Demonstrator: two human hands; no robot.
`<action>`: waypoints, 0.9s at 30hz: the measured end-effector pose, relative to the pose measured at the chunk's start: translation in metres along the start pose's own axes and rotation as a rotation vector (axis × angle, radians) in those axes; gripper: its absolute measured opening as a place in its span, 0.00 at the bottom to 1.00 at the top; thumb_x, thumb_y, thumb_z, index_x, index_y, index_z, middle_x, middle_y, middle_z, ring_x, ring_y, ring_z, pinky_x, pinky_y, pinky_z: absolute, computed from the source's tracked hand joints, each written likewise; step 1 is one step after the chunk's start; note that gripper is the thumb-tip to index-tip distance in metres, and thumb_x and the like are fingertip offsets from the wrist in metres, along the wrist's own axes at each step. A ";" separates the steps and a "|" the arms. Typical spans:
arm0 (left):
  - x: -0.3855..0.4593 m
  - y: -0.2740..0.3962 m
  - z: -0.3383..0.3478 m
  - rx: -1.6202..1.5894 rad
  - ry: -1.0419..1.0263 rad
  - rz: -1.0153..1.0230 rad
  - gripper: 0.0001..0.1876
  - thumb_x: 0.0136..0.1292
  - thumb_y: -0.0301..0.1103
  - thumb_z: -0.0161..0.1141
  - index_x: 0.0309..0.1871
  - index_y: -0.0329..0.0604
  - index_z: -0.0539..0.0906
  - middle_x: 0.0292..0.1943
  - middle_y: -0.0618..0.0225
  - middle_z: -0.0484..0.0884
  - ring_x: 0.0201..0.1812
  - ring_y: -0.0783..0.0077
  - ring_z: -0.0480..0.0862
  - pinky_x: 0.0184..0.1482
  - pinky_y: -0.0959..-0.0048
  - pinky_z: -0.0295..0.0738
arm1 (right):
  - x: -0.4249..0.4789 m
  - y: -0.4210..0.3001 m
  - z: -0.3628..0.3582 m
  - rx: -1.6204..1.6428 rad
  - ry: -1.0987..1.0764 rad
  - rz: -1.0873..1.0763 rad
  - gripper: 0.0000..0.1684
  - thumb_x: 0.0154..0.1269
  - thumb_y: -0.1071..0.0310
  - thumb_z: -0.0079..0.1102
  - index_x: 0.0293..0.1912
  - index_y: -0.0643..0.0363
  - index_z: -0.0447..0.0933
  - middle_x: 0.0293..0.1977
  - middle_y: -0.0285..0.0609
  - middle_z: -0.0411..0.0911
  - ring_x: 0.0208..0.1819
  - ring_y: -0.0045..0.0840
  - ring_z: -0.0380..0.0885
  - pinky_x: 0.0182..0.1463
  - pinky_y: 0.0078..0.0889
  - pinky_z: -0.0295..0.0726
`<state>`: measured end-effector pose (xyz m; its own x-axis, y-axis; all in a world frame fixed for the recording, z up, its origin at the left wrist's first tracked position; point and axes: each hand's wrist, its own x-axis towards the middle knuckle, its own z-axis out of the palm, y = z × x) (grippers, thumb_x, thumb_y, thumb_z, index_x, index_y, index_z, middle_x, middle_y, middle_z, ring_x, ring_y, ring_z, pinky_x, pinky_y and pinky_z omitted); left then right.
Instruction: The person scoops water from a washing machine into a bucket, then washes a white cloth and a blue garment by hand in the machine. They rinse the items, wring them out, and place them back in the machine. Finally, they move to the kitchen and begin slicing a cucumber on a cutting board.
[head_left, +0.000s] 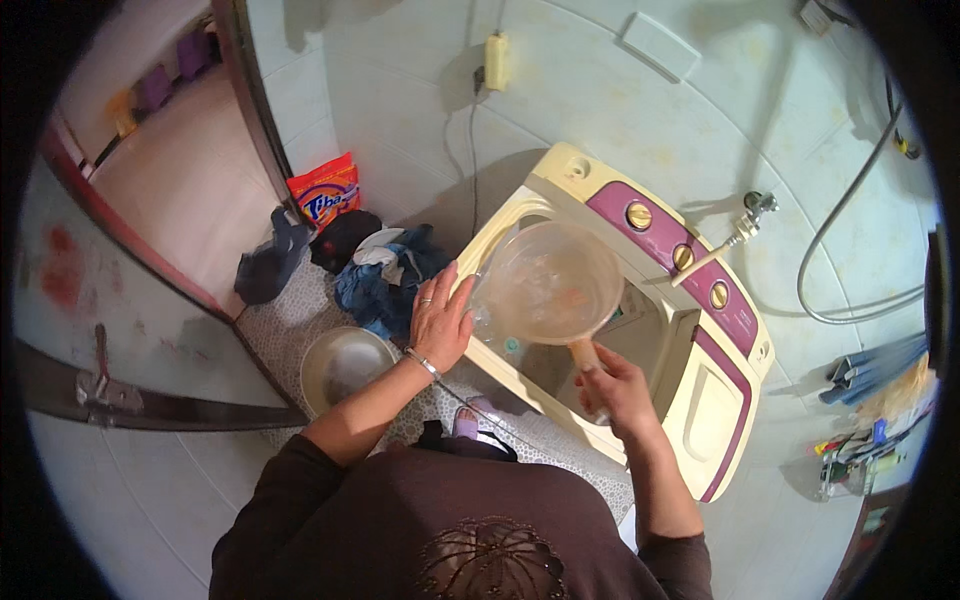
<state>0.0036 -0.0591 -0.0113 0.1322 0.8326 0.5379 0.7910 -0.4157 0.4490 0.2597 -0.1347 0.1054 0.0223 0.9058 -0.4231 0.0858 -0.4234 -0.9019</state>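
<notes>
My right hand (615, 386) grips the handle of a translucent plastic dipper (555, 281), whose round bowl is over the open wash tub (645, 322) of a cream and purple twin-tub washing machine (469, 352). What the bowl contains is hard to make out. My left hand (441, 319), wearing a ring and a bracelet, rests on the tub's near left rim with its fingers spread. To the left of that hand lies a pile of dark and blue clothes (390, 281) on the floor. A pale plastic bucket (319, 375) stands below the pile, partly behind my left forearm.
A Tiba detergent bag (324, 191) leans by the doorway. On the wall behind the machine is a tap (750, 217) with a spout reaching over the control panel (679, 259). A grey hose (814, 225) hangs at right, above a wall rack (847, 472). The door (157, 322) is at left.
</notes>
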 end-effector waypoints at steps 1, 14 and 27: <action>-0.010 -0.006 -0.001 -0.030 0.021 -0.061 0.29 0.54 0.32 0.60 0.62 0.43 0.69 0.66 0.52 0.61 0.61 0.50 0.66 0.63 0.57 0.59 | -0.015 -0.006 0.002 0.008 -0.002 -0.024 0.29 0.64 0.68 0.56 0.64 0.63 0.64 0.27 0.38 0.75 0.21 0.18 0.72 0.23 0.20 0.72; -0.165 -0.131 -0.036 -0.234 0.161 -1.068 0.25 0.60 0.34 0.60 0.61 0.42 0.70 0.56 0.54 0.74 0.50 0.59 0.78 0.53 0.65 0.73 | -0.075 -0.037 0.097 -0.016 -0.314 -0.088 0.31 0.63 0.67 0.61 0.64 0.62 0.64 0.30 0.39 0.76 0.22 0.18 0.73 0.23 0.18 0.71; -0.250 -0.153 -0.062 -0.227 0.252 -1.355 0.28 0.57 0.35 0.61 0.62 0.45 0.68 0.58 0.51 0.71 0.58 0.51 0.73 0.59 0.61 0.68 | 0.031 0.082 0.212 -0.779 -0.442 -0.440 0.27 0.63 0.70 0.54 0.61 0.65 0.65 0.32 0.53 0.78 0.30 0.35 0.79 0.32 0.35 0.78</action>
<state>-0.1875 -0.2265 -0.1696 -0.7775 0.5520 -0.3013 0.0990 0.5806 0.8081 0.0557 -0.1448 0.0003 -0.5275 0.8250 -0.2025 0.6302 0.2201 -0.7446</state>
